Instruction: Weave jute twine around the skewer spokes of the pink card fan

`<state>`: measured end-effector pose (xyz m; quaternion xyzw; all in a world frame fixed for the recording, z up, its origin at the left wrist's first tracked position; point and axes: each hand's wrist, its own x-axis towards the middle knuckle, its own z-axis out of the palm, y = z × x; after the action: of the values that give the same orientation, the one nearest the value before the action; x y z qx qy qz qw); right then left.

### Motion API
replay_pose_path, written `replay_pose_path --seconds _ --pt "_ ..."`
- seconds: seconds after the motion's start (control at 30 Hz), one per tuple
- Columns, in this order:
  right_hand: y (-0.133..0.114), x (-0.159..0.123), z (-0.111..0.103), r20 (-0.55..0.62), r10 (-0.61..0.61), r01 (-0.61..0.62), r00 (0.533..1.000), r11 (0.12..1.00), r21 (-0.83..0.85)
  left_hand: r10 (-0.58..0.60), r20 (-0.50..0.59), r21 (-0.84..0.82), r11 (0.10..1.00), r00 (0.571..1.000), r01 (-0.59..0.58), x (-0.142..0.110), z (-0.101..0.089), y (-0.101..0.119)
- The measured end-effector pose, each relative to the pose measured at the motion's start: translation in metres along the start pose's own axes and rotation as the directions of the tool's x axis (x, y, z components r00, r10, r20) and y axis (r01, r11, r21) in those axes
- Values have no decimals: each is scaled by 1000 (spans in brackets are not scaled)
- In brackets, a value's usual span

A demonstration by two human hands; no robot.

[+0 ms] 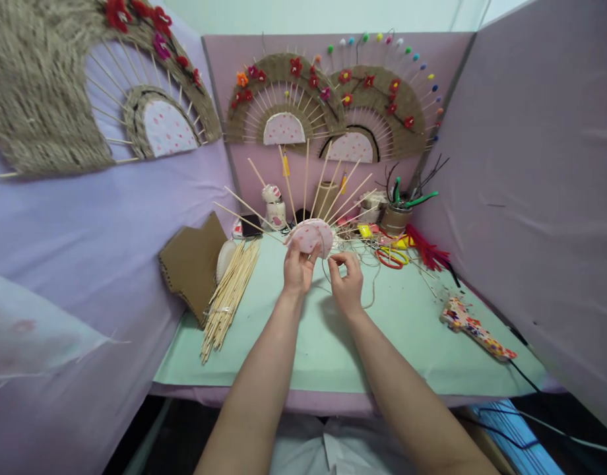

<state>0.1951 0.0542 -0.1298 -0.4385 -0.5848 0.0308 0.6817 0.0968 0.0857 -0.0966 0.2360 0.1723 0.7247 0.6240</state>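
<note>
A person works with two bare hands at a green-covered table (pixel 402 346), holding a pink-spotted piece (pixel 308 233) up just above the table's middle, thin sticks (pixel 306 185) fanning out from its upper edge. The left hand (pixel 298 267) is partly closed, thumb in front, gripping the piece by its lower edge. The right hand (pixel 347 277), fingers curled and thumb nearly meeting fingertip, appears to pinch a thin string (pixel 376 280) just beside the piece's lower right; a loose length trails onto the table.

Good handling here seems to call for a steady left grip low on the piece, clear of the sticks, and a light, even pull on the string, since a sharp tug could tilt a stick or loosen it. The slack passes near the red-handled scissors (pixel 390 258) and could snag, so it is best kept free. The bundle of sticks (pixel 230 293) and glue gun (pixel 476 328) lie well apart, on either side.
</note>
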Motion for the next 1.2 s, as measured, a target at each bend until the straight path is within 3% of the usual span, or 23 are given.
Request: replay_pose_path --seconds 0.27,0.63,1.0,1.2 --pt "0 -1 1 -2 25 -25 1000 999 24 51 119 36 998 992 -56 -10 8 10" --pt "-1 -1 -1 -29 53 -52 998 998 34 18 123 -111 994 992 -4 -10 4 3" --pt "3 0 -1 -63 -25 24 998 999 -21 -139 55 -103 984 989 144 -7 -1 -6" --pt "-15 7 1 -134 -172 159 976 982 -99 -231 89 -140 960 969 242 -12 3 -8"
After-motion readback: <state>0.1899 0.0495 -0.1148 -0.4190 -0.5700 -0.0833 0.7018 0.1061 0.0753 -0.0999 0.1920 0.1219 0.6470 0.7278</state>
